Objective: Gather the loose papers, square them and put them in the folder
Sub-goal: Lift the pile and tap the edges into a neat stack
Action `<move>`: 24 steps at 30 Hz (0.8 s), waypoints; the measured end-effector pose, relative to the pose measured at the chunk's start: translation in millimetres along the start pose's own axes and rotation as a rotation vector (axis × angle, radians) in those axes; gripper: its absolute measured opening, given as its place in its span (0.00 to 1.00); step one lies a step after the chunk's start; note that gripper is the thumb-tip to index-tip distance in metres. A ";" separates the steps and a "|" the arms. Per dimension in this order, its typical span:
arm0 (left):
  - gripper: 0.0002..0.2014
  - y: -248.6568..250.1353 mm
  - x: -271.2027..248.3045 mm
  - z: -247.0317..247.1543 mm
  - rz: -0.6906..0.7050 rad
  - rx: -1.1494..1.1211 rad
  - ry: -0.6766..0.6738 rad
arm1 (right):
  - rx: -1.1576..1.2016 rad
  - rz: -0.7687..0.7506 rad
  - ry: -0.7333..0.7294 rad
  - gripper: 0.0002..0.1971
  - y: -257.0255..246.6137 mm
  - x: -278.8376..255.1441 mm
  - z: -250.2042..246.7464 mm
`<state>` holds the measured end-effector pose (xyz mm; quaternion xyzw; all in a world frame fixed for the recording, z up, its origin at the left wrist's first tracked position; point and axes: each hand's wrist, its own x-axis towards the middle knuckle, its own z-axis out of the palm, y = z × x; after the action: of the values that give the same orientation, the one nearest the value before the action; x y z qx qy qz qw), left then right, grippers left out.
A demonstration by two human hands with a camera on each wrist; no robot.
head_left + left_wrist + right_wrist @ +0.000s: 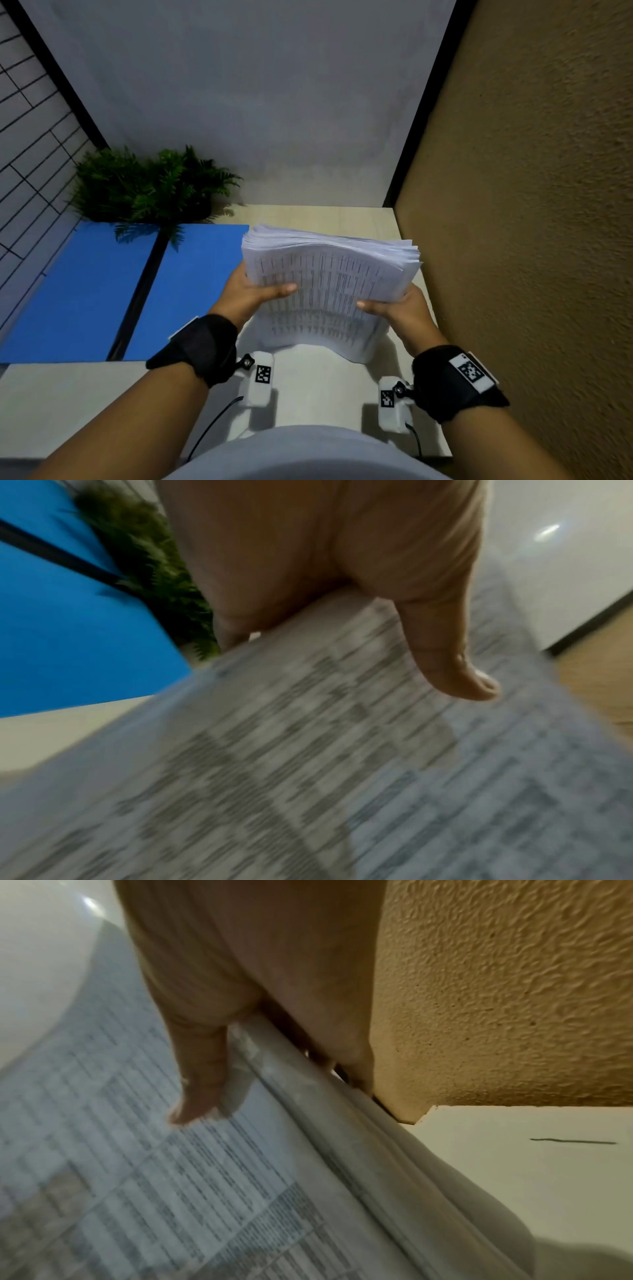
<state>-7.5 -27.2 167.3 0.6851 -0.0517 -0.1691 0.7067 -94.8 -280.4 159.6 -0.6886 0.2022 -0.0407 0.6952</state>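
Observation:
A thick stack of printed papers [329, 287] stands tilted over the pale table, its lower edge near the table surface. My left hand [255, 291] grips its left edge, thumb on the front sheet. My right hand [394, 306] grips the right edge the same way. The left wrist view shows the thumb [452, 666] lying on the blurred printed sheet [308, 764]. In the right wrist view the thumb [202, 1085] presses the top page and the fingers wrap behind the stack's side edge [342, 1123]. An open blue folder [89, 291] lies flat to the left, with a dark spine down its middle.
A green potted fern [150, 185] stands behind the folder at the back left. A rough brown wall [531, 205] runs close along the table's right side. A grey wall closes the back. Pale tabletop [51, 404] shows in front of the folder.

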 end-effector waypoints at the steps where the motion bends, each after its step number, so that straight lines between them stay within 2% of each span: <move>1: 0.48 -6.6 -0.6 -0.5 -0.050 -0.006 -0.007 | -0.004 0.018 -0.008 0.25 2.7 1.1 0.9; 3: 0.47 -17.2 1.6 1.2 -0.101 -0.039 0.034 | -0.001 0.008 0.013 0.20 5.0 2.2 6.1; 6: 0.40 -17.8 8.7 3.2 -0.102 -0.090 0.108 | 0.063 -0.056 0.055 0.17 -0.1 3.2 10.1; 8: 0.38 -11.7 12.5 1.0 -0.075 -0.089 0.105 | 0.081 -0.089 0.055 0.18 -3.0 4.1 8.3; 10: 0.36 -6.9 14.4 -1.2 -0.027 -0.072 0.081 | 0.084 -0.109 0.074 0.26 -4.2 3.4 6.9; 12: 0.39 -5.5 14.7 -0.5 0.021 -0.057 0.069 | 0.105 -0.129 0.129 0.30 -4.1 1.6 7.3; 15: 0.44 -5.9 14.3 3.2 0.059 -0.051 0.076 | 0.085 -0.168 0.190 0.30 -5.5 -5.2 11.9; 17: 0.45 -7.2 12.8 6.7 0.066 -0.038 0.051 | 0.055 -0.190 0.167 0.31 -9.7 -11.0 17.4; 20: 0.47 -8.6 9.6 12.0 0.050 -0.023 0.018 | 0.026 -0.242 0.117 0.37 -14.4 -17.3 26.0; 24: 0.53 -11.3 8.4 10.8 0.041 -0.042 0.035 | 0.020 -0.259 0.156 0.41 -13.6 -15.6 28.7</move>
<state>-4.9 -40.1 155.5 0.6719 -0.0497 -0.1436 0.7248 -96.4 -248.8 175.6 -0.6967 0.1648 -0.1856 0.6730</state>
